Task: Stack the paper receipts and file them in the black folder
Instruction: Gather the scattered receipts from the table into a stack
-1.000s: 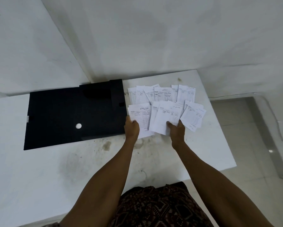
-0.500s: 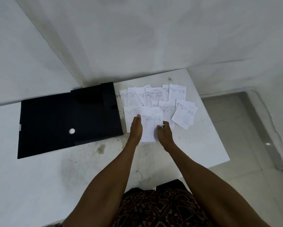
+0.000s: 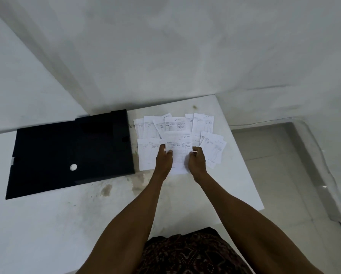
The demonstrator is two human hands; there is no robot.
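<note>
Several white paper receipts [image 3: 174, 125] lie spread over the right part of the white table [image 3: 67, 224]. One small stack of receipts [image 3: 179, 153] sits in front of them, pinched at its two side edges by my left hand [image 3: 164, 161] and my right hand [image 3: 197, 162]. More receipts lie to the left [image 3: 147, 155] and right [image 3: 213, 149] of that stack. The black folder [image 3: 71, 153] lies flat and closed to the left of the papers, with a white round hole on its cover.
The table stands in a corner of white walls. Its right edge [image 3: 242, 155] drops to a grey tiled floor. Stains mark the tabletop [image 3: 106, 189] just in front of the folder. My patterned clothing shows at the bottom.
My hands came together, bringing the receipt from the right onto the one at the left. Both hands now hold the joined stack by its sides.
</note>
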